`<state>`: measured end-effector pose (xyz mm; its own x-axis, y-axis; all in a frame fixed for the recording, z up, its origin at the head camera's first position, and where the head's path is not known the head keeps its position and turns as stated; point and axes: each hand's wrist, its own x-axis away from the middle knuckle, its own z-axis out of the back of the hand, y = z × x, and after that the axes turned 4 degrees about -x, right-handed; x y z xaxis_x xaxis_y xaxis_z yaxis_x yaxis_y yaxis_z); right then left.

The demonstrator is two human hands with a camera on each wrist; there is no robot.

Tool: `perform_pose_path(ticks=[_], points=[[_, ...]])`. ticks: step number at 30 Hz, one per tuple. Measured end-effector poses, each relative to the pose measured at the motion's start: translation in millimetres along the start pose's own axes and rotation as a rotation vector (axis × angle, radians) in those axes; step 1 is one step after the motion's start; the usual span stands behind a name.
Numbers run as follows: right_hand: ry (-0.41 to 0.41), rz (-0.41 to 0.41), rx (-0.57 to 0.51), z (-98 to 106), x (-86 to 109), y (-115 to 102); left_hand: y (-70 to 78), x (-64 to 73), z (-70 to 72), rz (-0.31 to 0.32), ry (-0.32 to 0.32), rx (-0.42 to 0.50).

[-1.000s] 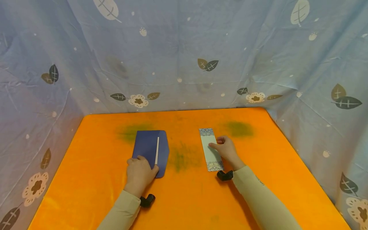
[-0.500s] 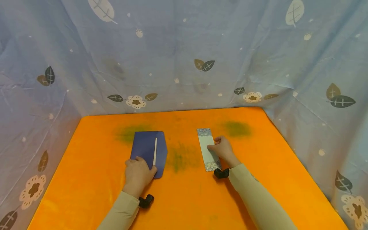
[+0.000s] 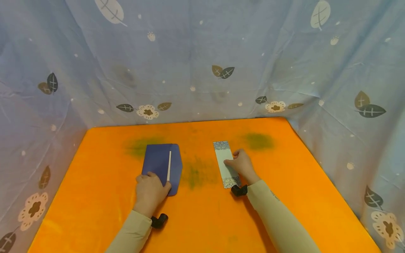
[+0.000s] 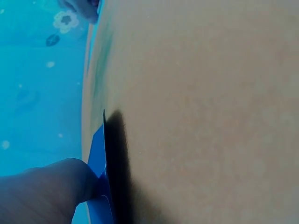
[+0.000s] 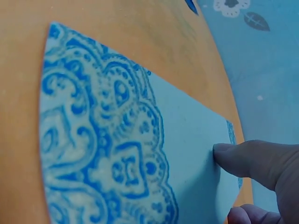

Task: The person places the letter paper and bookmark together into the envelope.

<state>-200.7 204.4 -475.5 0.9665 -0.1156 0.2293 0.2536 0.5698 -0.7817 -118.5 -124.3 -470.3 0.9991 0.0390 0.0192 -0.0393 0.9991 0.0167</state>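
I see the left hand [image 3: 148,193] pinching the envelope [image 3: 156,160] and the right hand [image 3: 243,167] pinching the card [image 3: 223,155]; both gripped, I judge, not yet brought together.

A blue envelope [image 3: 158,158] bearing a pale strip [image 3: 169,166] is left of centre; a slightly slanted pale card [image 3: 223,154], patterned at both ends, right of centre.
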Motion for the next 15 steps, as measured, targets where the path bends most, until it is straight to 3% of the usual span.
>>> perform_pose_path(ticks=[9, 15], points=[[-0.009, -0.007, 0.003, -0.3, -2.0, 2.6, 1.1, 0.5, -2.0, -0.013, 0.007, -0.011], [-0.044, 0.007, -0.074, 3.9, -3.2, -0.6, 1.1, -2.3, 0.5, 0.019, -0.026, 0.017]])
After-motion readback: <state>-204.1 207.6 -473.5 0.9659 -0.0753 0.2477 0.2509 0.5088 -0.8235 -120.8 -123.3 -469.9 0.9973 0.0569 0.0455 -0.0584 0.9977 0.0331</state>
